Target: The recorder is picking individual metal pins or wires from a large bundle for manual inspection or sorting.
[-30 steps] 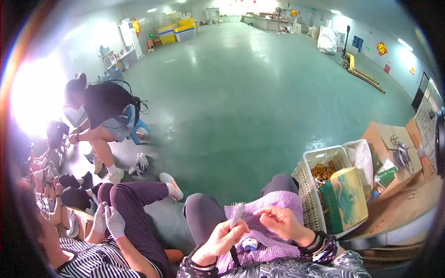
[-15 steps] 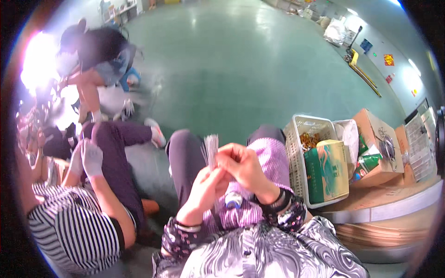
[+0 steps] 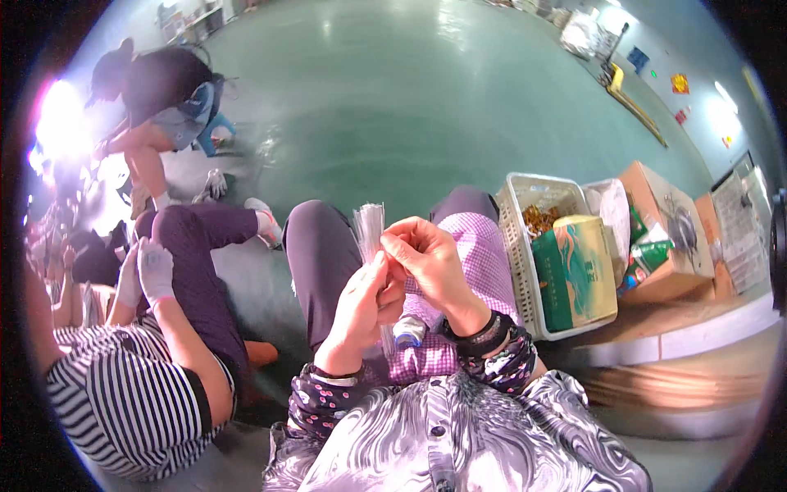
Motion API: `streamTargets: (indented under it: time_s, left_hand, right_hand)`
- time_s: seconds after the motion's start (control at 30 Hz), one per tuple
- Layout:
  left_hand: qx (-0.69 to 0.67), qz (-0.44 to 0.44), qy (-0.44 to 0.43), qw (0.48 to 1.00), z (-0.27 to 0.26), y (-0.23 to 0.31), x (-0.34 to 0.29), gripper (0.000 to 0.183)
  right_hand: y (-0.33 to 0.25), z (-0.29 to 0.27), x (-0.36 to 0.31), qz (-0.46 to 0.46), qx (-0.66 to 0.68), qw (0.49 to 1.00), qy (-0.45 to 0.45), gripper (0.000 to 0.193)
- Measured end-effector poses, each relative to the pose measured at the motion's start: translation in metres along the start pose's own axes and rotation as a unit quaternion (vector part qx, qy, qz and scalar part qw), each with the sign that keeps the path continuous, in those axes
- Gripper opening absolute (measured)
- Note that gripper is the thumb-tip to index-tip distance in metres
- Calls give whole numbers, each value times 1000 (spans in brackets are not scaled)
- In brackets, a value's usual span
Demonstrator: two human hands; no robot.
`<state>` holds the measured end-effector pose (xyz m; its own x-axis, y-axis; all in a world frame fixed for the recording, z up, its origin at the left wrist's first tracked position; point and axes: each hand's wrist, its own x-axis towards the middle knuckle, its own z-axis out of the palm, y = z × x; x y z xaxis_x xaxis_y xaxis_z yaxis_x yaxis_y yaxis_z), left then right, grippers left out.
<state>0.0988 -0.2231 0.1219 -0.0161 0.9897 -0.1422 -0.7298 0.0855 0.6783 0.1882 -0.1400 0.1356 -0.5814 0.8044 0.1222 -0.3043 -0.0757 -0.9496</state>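
Observation:
A bundle of thin silvery-white strands (image 3: pixel 371 233) stands up above my lap, spread slightly at its top. My left hand (image 3: pixel 358 302) is closed around its lower part, and some strands show below that hand too. My right hand (image 3: pixel 432 264) is pinched at the bundle's right side, its fingertips against the left hand's. What those fingertips hold is too small or hidden to make out. A small white and blue object (image 3: pixel 410 330), perhaps a roll, lies on the purple checked cloth (image 3: pixel 475 258) over my lap, below my hands.
At my right stands a cream plastic basket (image 3: pixel 525 275) holding a green and tan box (image 3: pixel 574 271) and brown-gold pieces. Beyond it is an open cardboard box (image 3: pixel 697 261), with stacked cardboard nearer. A gloved co-worker in stripes (image 3: pixel 135 394) sits close on my left; another person (image 3: pixel 168 90) bends farther off.
The view has shifted slightly, so the basket and my knees sit a little higher. My hands stay together at the bundle, with the right fingers slightly changed in pose.

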Motion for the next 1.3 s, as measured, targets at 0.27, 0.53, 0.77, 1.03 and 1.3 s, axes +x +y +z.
streamTargets:
  time_s: [0.27,0.53,0.77,1.03,1.3]
  left_hand:
    - [16,18,8,1000,8,4,3,29]
    - [47,31,-5,998,5,6,3,28]
    - [57,35,-3,998,5,4,4,26]
    - [49,41,-2,998,2,2,5,24]
    - [60,46,12,997,3,2,4,25]
  right_hand:
    - [-2,-6,-4,-9,19,999,31,9]
    - [1,-2,-4,-22,24,999,35,10]
    - [-1,-3,-4,-30,20,999,25,11]
    - [-3,-3,-4,-33,14,999,19,9]
    - [-12,-6,-2,-74,-8,995,70,7]
